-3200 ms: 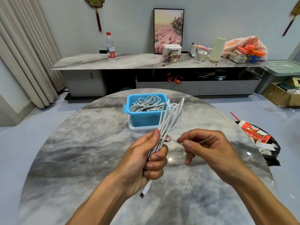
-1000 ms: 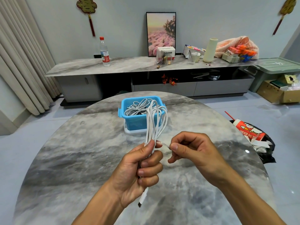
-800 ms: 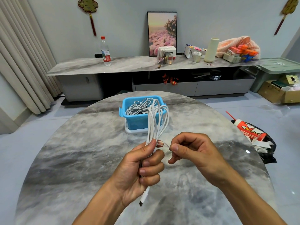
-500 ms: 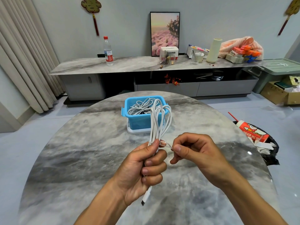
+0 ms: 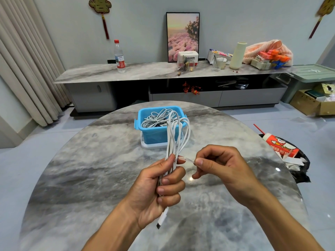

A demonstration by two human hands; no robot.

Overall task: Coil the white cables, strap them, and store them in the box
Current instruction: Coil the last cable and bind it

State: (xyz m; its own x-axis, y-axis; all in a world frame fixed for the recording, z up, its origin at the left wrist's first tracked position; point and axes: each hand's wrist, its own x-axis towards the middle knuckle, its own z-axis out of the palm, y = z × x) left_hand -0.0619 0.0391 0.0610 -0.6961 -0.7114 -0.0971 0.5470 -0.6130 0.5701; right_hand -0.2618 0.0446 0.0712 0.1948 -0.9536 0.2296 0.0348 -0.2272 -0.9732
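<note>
While the left hand [image 5: 155, 187] grips the smooth white coiled cable bundle [image 5: 175, 140] upright, w/ its plug hanging below, the right hand [image 5: 217, 163] pinches a thin clear strap [image 5: 186, 159] beside it. Both sit nearer than the blue rectangular plastic box [image 5: 154, 134] holding loose cables on the grey marble round table [image 5: 90, 178]. Strap now shorter vs 3.2 s ago.

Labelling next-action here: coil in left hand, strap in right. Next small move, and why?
Probably wrap the strap once more around the coil. The right hand pinches its free end taut beside the left hand, which grips the coil; it does not look fastened yet.
</note>
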